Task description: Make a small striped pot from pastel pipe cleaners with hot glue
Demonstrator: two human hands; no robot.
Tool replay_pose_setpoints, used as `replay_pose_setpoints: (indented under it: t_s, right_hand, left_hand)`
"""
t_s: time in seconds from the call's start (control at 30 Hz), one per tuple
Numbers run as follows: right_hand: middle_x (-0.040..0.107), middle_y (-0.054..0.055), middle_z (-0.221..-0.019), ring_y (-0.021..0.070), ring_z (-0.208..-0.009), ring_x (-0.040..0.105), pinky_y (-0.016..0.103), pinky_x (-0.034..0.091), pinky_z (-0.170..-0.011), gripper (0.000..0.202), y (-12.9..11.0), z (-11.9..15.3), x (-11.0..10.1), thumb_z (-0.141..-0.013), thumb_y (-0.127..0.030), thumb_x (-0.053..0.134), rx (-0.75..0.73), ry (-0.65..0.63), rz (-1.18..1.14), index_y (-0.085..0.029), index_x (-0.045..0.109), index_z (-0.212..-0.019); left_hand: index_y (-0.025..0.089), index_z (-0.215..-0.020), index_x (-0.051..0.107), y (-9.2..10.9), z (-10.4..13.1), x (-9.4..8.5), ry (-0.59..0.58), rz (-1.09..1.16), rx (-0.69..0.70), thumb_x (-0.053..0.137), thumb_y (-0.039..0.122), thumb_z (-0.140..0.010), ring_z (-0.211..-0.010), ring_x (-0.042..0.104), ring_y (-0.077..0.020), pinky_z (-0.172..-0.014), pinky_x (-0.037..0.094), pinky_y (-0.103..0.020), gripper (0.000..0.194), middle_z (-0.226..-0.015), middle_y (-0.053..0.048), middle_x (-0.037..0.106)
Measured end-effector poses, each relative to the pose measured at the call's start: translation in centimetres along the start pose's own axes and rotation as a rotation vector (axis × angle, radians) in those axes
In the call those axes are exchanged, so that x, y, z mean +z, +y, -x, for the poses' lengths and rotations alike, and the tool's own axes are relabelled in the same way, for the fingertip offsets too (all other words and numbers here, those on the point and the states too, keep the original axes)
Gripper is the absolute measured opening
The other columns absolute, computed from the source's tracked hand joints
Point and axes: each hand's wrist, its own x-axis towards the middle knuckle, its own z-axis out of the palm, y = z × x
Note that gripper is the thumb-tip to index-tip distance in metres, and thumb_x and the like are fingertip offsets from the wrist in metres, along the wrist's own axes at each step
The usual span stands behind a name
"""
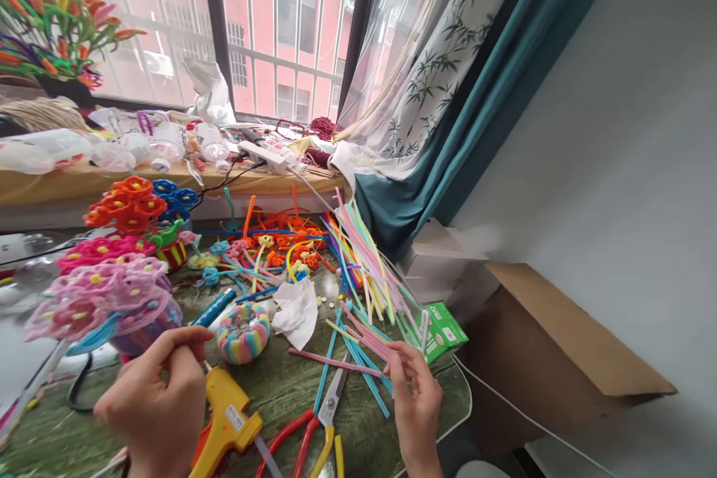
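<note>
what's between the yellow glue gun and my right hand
The scissors and some blue fuzzy stems lie between the glue gun and your right hand, in the head view.

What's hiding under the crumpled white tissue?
The green tabletop shows around the white tissue. Anything right underneath is covered, so I can't tell.

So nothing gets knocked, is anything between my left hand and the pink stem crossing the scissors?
Yes: the striped ring stands between your left hand and the pink stem's left end; the glue gun lies nearer you.

Glue gun (227, 418) — cut off at bottom edge.
</note>
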Motion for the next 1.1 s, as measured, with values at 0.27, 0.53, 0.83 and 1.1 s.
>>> replay_pose_setpoints:
  t_s: [0.27,0.53,0.83,1.1]
  right_hand:
    - [0.062,0.003,-0.066,0.0178,-0.063,0.062,0.024,0.047,-0.052,0.034,-1.2,0.6,0.9,-0.087,-0.047,0.056,0.04,0.034,-0.047,-0.016,0.07,-0.09]
    - [0.068,0.005,-0.074,0.0188,-0.066,0.063,0.025,0.048,-0.055,0.032,-0.8,0.3,0.7,-0.087,-0.046,0.057,0.028,-0.025,-0.018,-0.017,0.071,-0.09]
    - [0.066,0.003,-0.07,0.0179,-0.062,0.062,0.025,0.048,-0.054,0.03,-2.0,0.1,-0.3,-0.088,-0.044,0.057,0.037,-0.035,0.011,-0.018,0.07,-0.093]
    - [0.072,0.007,-0.09,0.0199,-0.074,0.065,0.031,0.052,-0.071,0.024,-7.6,-7.8,0.4,-0.087,-0.036,0.053,-0.165,0.044,0.166,-0.019,0.069,-0.093]
  left_hand:
    - [0.02,-0.093,0.069,0.3,-0.4,0.9,-0.026,-0.119,0.297,0.038,0.029,-0.087,-0.095,0.067,-0.0269,-0.088,0.047,-0.04,0.033,-0.096,-0.009,0.073]
    - [0.018,-0.099,0.064,0.3,-0.7,0.8,-0.2,-0.088,0.051,0.038,0.027,-0.083,-0.084,0.065,-0.0243,-0.071,0.045,-0.034,0.032,-0.099,-0.008,0.07]
    - [0.021,-0.064,0.054,0.4,-0.7,0.5,-0.225,-0.131,0.02,0.039,0.021,-0.074,-0.064,0.054,-0.0185,-0.058,0.033,-0.029,0.018,-0.065,-0.003,0.06]
    - [0.022,-0.057,0.051,0.4,-0.5,0.2,-0.165,-0.131,-0.119,0.038,0.027,-0.075,-0.047,0.042,-0.0156,-0.055,0.029,-0.028,0.023,-0.041,0.003,0.038]
